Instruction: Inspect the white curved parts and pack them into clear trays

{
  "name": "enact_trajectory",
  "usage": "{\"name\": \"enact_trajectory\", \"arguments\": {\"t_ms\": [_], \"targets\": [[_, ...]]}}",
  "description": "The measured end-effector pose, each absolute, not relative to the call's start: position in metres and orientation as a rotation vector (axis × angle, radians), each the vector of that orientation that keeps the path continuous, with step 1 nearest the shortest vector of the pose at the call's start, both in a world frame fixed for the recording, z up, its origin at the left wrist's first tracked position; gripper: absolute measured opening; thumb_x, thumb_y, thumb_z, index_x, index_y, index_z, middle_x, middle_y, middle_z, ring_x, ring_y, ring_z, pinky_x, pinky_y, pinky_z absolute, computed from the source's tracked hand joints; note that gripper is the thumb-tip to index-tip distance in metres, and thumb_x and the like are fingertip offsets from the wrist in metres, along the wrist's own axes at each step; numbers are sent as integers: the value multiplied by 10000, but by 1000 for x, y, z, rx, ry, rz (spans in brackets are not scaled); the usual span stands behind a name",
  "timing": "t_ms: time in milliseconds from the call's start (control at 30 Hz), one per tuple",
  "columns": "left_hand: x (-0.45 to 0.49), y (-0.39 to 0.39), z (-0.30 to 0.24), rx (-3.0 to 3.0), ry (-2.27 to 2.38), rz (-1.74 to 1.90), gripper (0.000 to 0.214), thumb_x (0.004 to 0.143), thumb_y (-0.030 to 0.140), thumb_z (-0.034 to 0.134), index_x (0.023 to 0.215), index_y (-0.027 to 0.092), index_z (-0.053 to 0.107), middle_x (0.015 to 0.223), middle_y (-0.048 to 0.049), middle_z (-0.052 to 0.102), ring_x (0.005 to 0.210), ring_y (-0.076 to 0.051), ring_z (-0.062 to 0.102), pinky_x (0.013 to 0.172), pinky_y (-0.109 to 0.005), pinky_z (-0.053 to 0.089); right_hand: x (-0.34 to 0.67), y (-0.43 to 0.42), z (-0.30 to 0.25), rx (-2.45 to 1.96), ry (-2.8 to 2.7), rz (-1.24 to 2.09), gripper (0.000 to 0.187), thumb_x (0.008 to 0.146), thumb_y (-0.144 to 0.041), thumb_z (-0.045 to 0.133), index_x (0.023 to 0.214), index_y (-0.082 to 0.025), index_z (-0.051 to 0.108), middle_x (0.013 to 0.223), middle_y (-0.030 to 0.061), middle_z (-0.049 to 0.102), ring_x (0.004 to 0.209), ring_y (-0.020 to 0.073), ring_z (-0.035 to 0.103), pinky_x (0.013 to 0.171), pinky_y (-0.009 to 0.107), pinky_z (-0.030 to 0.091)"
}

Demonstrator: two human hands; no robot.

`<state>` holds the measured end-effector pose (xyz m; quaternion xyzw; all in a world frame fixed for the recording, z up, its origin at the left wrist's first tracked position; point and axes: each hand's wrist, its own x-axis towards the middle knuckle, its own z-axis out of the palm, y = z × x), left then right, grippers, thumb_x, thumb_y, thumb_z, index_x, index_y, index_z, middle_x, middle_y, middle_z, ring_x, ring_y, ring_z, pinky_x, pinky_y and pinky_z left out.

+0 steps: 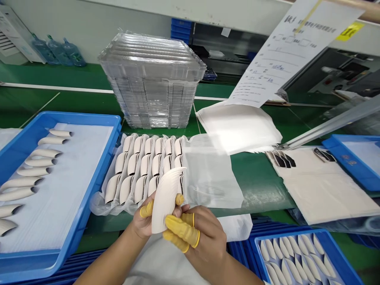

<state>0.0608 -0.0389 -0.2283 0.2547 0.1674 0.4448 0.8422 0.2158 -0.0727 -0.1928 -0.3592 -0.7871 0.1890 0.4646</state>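
Between my hands is a curved, cream-coloured shell-like piece, tilted upright with its narrow tip at the top. My left hand wraps its fingers round the piece from the left and behind. Yellow finger cots cover several fingertips. My right hand pinches the lower right edge of the same piece. Just beyond my hands, a packing tray holds rows of similar cream pieces, with translucent sheet strips between them. A translucent sheet extends from the tray's right side.
A blue tray with loose cream pieces stands at left. Behind the packing tray rises a stack of clear plastic trays. White sheets lie right of it. Another filled blue tray sits low at right, near a pad with dark pieces.
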Motion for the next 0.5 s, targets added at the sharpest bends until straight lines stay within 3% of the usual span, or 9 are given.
{"name": "enact_trajectory", "arguments": {"t_ms": [133,233,367,500], "targets": [[61,-39,-233,514,439,962,537,543,662,797,861,234,736,739,-61,671,679,-213,641,928,-460,530,217,-73,-193,-903,-1908,431,487,848,-235,727,1301,-339,580,798,23,730,706,211,671,657,349,522],[56,-35,-232,576,527,1001,549,624,555,812,1065,244,709,893,-69,709,806,-224,674,867,-407,550,218,-70,-198,-1032,-1789,522,363,806,-338,775,1134,-291,629,821,26,718,733,209,675,680,341,535],[51,-33,-227,770,705,996,808,741,358,795,1455,327,419,1094,-80,699,971,-242,670,851,-367,545,219,-66,-211,-1322,-1614,714,364,775,-453,779,1024,-249,611,905,31,703,785,194,664,692,318,540],[61,-43,-225,813,918,1027,885,796,306,761,1518,394,257,1280,-77,632,1168,-244,598,975,-382,492,221,-63,-222,-1322,-1444,978,384,743,-414,801,968,-242,542,817,-8,682,741,162,628,690,288,510]]}}
